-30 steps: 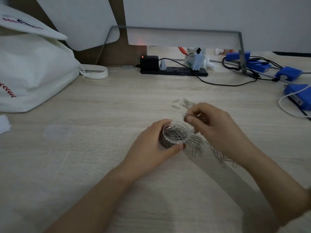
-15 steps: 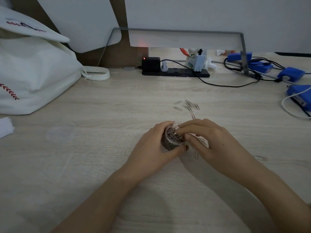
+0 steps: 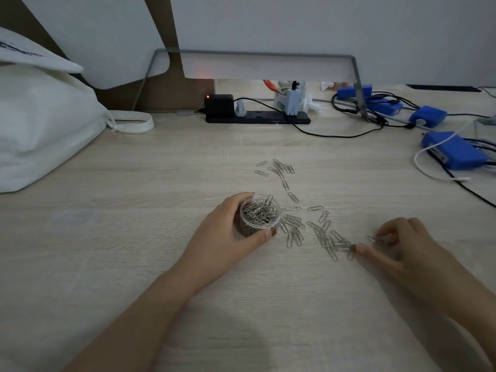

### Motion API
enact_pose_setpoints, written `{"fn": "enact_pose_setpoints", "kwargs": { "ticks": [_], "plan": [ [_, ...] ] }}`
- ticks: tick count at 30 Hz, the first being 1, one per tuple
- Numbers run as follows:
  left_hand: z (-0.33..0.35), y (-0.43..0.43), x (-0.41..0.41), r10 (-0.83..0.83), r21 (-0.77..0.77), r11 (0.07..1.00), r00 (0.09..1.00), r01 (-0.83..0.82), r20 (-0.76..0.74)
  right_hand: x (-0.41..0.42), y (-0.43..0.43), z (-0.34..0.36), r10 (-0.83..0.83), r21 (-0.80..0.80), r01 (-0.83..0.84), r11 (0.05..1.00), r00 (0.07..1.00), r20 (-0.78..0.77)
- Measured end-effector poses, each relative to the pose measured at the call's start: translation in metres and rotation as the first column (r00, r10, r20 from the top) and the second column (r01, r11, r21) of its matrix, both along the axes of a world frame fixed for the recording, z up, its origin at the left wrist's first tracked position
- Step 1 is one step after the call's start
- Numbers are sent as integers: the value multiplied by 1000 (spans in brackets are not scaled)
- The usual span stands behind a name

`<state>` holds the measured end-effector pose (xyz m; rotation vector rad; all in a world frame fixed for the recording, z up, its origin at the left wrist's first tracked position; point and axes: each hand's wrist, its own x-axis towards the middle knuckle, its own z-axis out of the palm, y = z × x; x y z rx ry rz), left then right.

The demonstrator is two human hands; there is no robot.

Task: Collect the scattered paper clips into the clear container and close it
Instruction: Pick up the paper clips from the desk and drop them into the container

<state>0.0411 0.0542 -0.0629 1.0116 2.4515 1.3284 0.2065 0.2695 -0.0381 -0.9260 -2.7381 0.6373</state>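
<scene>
Left hand [image 3: 228,237] is wrapped around the clear container [image 3: 260,214], fingers round the back and thumb on the near side. It's standing upright on the worktop [image 3: 161,264], roughly dead centre, lid off, already pretty full of paper clips, and one is poking up past the rim.

Right hand [image 3: 402,245] is down on the worktop well off to the right. The fingers are curled with the tips on a single clip [image 3: 374,239], and the thumb is stretched out touching the near end of the loose pile [image 3: 322,234]. Honestly can't tell if that clip is actually pinched or just touched, it's a bit blurry there.

The loose pile sits between the two hands, starting just beside the container. A smaller bunch [image 3: 279,167] lies farther back, with a few strays trailing between them.

Far left there's a faint clear disc [image 3: 73,220] flat on the worktop. There's also a white bag [image 3: 40,130] back left, a black power strip [image 3: 257,120] along the back edge, and blue boxes [image 3: 453,151] with cables on the right.
</scene>
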Motion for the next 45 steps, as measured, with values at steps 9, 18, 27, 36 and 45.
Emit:
{"fn": "enact_pose_setpoints", "kwargs": {
  "ticks": [9,18,27,36,45],
  "plan": [
    [1,1,1,7,-4,1000,1000,-7,4,-40,-30,-9,259,-69,-282,957,936,-238],
    [2,0,1,62,9,998,998,-62,-13,-41,-32,-10,295,-252,-383,889,898,-326],
    [-1,-3,-10,273,157,944,954,-291,126,-119,-7,-5,289,18,-299,954,907,-307],
    [-1,-2,-12,287,165,935,944,-313,164,-189,-2,-14,522,11,-522,853,853,6],
    [0,-2,-11,276,164,940,949,-300,150,-98,-2,-9,657,-115,-660,742,751,-69]
  ]
}}
